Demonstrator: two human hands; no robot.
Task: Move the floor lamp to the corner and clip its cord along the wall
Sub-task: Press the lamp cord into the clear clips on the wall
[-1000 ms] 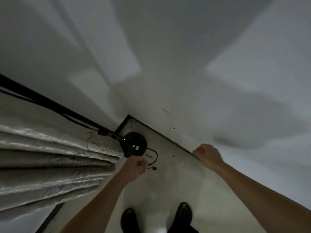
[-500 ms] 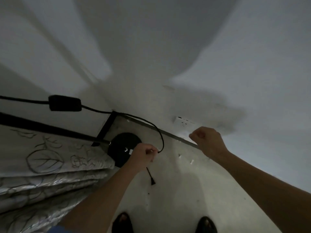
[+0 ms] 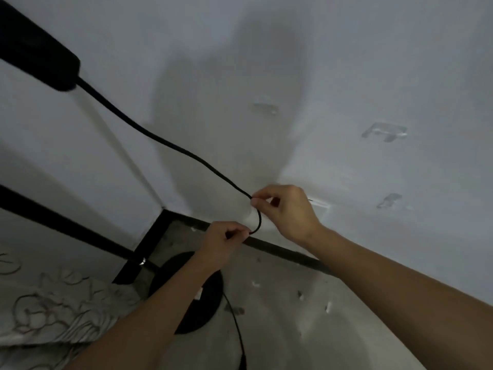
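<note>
The floor lamp's round black base (image 3: 205, 303) sits on the floor in the corner, partly hidden by my left forearm. Its black cord (image 3: 170, 144) runs from an inline switch (image 3: 40, 57) at the upper left down to my hands. My right hand (image 3: 288, 209) pinches the cord between thumb and forefinger near the wall. Just below, my left hand (image 3: 224, 241) is closed on the same cord, with a short loop between the two hands. More cord (image 3: 237, 329) hangs toward the floor. Clear adhesive clips (image 3: 384, 132) are stuck on the right wall.
A white wall socket (image 3: 320, 204) sits low on the wall behind my right hand. A black skirting strip (image 3: 280, 249) runs along the floor edge. A black bed frame (image 3: 66, 228) with patterned bedding (image 3: 53, 311) fills the lower left. Small white bits (image 3: 328, 307) lie on the floor.
My view has moved closer to the corner. My right hand has come over and taken hold of the cord above my left hand. The cord and switch are raised higher.
</note>
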